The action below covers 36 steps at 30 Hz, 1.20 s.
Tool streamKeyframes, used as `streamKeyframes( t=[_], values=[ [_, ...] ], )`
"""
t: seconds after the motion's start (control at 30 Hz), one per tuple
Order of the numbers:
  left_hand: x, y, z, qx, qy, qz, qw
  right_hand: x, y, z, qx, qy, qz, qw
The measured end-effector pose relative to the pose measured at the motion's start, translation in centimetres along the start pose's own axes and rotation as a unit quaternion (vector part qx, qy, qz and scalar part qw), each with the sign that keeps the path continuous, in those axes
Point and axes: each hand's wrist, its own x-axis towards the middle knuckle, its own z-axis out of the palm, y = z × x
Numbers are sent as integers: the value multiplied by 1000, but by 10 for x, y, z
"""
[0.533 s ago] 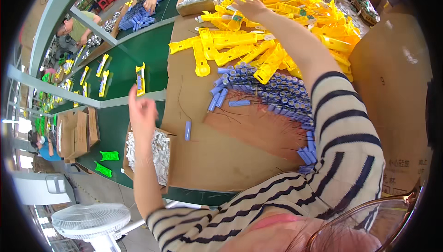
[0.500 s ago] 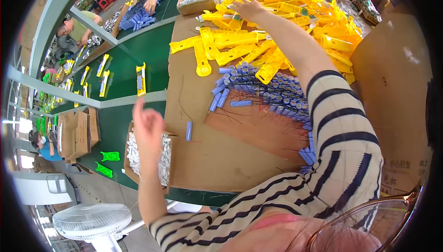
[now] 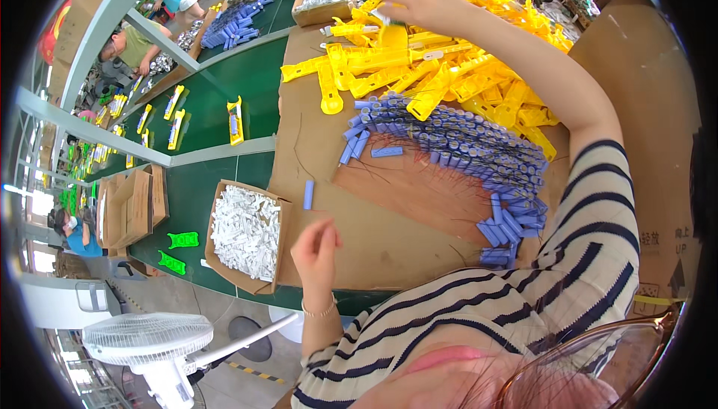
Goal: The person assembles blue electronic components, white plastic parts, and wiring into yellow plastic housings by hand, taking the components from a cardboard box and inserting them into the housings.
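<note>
My right hand point(image 3: 422, 3) reaches to the far side, over a heap of yellow plastic casings point(image 3: 479, 42). Its fingers are closed on one yellow casing point(image 3: 394, 35), which shows above and below them. My left hand point(image 3: 315, 252) hovers over the near part of the cardboard sheet point(image 3: 374, 248), its fingers curled in with nothing visible in them. Between the hands lie many blue cylindrical cells point(image 3: 479, 139) with thin dark and red wires, stacked in rows. One lone blue cell point(image 3: 308, 195) lies just beyond my left hand.
A carton of small white parts point(image 3: 247, 233) stands left of my left hand, beside two green plastic pieces point(image 3: 183, 240). Farther left, yellow assemblies point(image 3: 235, 121) lie on a green belt point(image 3: 206, 106) behind a metal rail. Other people work at the far left. A white fan point(image 3: 149, 342) stands low left.
My left hand has drawn back from the belt rail toward my body, its pointing finger now curled. My right hand has taken hold of a yellow casing and raised it slightly.
</note>
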Motion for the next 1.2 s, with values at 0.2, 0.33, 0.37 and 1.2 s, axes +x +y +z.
streamKeyframes(
  t=[0.2, 0.33, 0.37, 1.2],
  values=[
    [58, 59, 45, -103, -91, 149, 979, -19, -55, -163, 99, 145, -158, 972],
    [59, 85, 84, -331, -237, 106, 907, -26, -103, -194, 169, 186, -148, 957],
    [55, 84, 86, -331, -233, 102, 909, -29, -111, -197, 174, 185, -138, 957],
    [5, 72, 65, -308, -158, 96, 933, -153, -170, -212, 622, 109, 391, 669]
  ],
)
